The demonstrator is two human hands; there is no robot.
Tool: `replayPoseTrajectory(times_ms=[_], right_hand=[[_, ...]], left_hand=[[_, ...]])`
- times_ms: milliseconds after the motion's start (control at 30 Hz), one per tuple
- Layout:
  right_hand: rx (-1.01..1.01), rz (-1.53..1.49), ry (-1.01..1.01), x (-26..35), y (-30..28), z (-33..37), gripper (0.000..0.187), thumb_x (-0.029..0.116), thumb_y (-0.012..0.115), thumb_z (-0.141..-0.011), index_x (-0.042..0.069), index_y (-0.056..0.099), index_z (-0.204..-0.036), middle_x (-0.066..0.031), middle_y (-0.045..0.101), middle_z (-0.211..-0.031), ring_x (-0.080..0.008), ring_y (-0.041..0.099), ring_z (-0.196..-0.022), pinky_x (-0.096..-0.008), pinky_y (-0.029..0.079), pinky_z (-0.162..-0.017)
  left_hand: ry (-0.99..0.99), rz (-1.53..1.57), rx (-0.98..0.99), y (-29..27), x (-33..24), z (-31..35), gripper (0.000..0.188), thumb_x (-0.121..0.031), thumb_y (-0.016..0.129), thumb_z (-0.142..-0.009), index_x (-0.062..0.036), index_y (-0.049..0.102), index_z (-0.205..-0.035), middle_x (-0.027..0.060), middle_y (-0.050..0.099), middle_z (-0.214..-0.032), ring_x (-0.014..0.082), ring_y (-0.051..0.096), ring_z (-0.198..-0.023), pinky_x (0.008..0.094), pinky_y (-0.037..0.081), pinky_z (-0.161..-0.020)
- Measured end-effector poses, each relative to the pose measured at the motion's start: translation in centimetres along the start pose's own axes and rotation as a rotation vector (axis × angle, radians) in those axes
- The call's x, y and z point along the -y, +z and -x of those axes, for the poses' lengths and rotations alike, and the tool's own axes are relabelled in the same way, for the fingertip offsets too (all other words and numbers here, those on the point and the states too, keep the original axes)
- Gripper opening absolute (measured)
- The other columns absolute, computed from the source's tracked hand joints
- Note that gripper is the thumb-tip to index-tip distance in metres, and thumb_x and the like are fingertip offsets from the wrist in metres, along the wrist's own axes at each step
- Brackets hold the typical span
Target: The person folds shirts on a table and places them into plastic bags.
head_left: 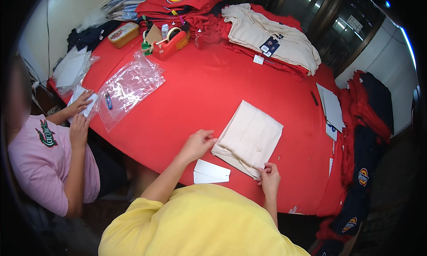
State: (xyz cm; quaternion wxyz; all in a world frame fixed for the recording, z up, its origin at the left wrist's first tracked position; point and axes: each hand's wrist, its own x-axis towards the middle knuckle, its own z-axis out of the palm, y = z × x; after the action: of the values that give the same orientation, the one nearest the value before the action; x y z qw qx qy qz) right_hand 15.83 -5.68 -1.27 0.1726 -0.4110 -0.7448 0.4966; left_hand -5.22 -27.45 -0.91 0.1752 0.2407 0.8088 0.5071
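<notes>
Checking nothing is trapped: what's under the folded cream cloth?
Red table cover shows around the folded cream cloth, and the right hand is at its near corner. Whatever lies beneath is covered, so I can't tell whether anything is trapped.

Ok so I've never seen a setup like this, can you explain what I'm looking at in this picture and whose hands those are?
There's no machine here. A person in a yellow top works bare-handed, and a wide fisheye camera on their head looks down, so straight edges bend near the rim.

On the red table in front of them lies a folded cream cloth. The right hand grips its near corner; the left hand is by its left edge, holding nothing. Nearby are white cards, a clear plastic bag and piled cream garments.

The other hands, at left, belong to a co-worker in a pink top.
</notes>
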Motion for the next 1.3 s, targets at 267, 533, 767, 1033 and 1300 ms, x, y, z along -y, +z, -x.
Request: replayPoseTrajectory(times_ms=[267,533,767,1033,1300], right_hand=[[0.023,-0.236,0.034,-2.2,0.2,-0.3,0.027,0.001,0.061,-0.087,-0.004,0.052,-0.112,-0.0056,0.055,-0.075,-0.0097,0.056,-0.050,-0.0227,0.048,-0.039],[0.091,-0.133,0.039,-1.6,-0.5,0.4,0.032,0.006,0.059,-0.091,-0.007,0.049,-0.119,-0.0055,0.055,-0.075,-0.0104,0.056,-0.052,-0.0230,0.047,-0.040],[0.150,-0.278,0.106,-1.2,0.5,1.2,0.033,0.007,0.051,-0.095,-0.010,0.043,-0.123,-0.0089,0.054,-0.074,-0.0152,0.059,-0.050,-0.0261,0.050,-0.040],[0.129,-0.239,0.116,-1.0,0.8,0.9,0.014,0.007,0.048,-0.097,-0.004,0.047,-0.105,-0.0075,0.052,-0.071,-0.0170,0.059,-0.047,-0.0271,0.051,-0.040],[0.107,-0.277,0.123,-1.0,0.8,0.9,0.012,0.006,0.048,-0.097,-0.004,0.047,-0.103,-0.0076,0.052,-0.070,-0.0174,0.059,-0.045,-0.0282,0.051,-0.039]], left_hand=[[0.076,-0.168,-0.026,2.5,-1.3,-0.2,0.033,-0.027,0.070,-0.084,-0.0040,0.069,-0.108,0.0091,0.062,-0.094,0.0204,0.062,-0.080,0.0345,0.050,-0.076],[-0.062,-0.004,0.135,2.5,-1.0,-1.3,0.030,-0.023,0.069,-0.083,-0.0006,0.065,-0.104,0.0107,0.061,-0.097,0.0228,0.063,-0.087,0.0359,0.049,-0.079],[0.011,-0.204,0.208,2.6,-0.8,-1.2,0.035,-0.019,0.070,-0.082,0.0008,0.063,-0.110,0.0131,0.060,-0.102,0.0257,0.061,-0.096,0.0357,0.048,-0.084],[0.069,-0.155,0.158,2.7,0.0,-1.0,0.031,-0.021,0.065,-0.086,-0.0015,0.063,-0.110,0.0127,0.059,-0.103,0.0284,0.059,-0.096,0.0380,0.047,-0.084],[0.082,-0.093,0.117,2.8,0.4,-1.2,0.029,-0.023,0.066,-0.087,-0.0022,0.067,-0.107,0.0129,0.059,-0.098,0.0293,0.060,-0.093,0.0384,0.047,-0.081]])
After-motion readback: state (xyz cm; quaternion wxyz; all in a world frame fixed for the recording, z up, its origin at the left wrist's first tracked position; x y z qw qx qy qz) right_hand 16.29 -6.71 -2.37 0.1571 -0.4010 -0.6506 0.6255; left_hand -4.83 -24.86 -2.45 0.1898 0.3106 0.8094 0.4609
